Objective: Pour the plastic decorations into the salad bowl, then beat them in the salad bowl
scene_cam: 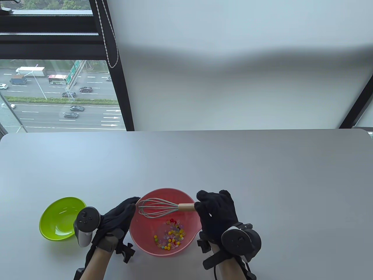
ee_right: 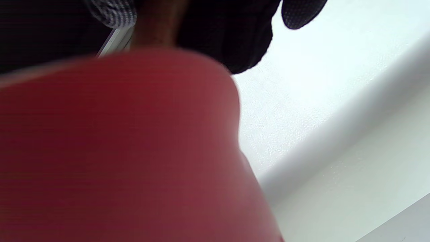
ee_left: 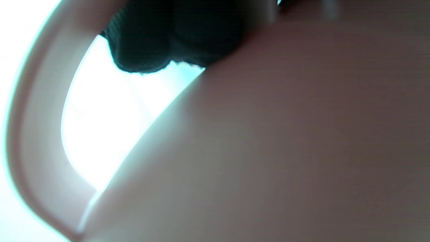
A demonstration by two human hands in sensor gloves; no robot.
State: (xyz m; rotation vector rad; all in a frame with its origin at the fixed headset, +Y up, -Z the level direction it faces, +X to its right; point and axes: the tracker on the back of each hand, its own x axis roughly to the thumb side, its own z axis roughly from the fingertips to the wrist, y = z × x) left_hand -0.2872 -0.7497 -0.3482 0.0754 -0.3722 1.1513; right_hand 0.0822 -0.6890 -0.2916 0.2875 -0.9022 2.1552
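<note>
A pink salad bowl point(scene_cam: 151, 246) stands near the table's front edge, with several small coloured plastic decorations point(scene_cam: 170, 234) on its bottom. My left hand point(scene_cam: 121, 215) lies against the bowl's left rim, fingers fairly straight along it. My right hand point(scene_cam: 214, 211) grips the wooden handle point(scene_cam: 186, 207) of a grey-green whisk point(scene_cam: 156, 207), which lies level over the far half of the bowl, its wires above the decorations. The left wrist view is filled by the blurred bowl wall point(ee_left: 268, 141); the right wrist view shows the bowl's red side point(ee_right: 117, 151) close up and the dark glove above it.
A lime green bowl point(scene_cam: 48, 230), with nothing in it, stands left of my left hand. The grey table point(scene_cam: 262, 175) stretches far beyond and to the right. A window and a pale wall lie behind the table's far edge.
</note>
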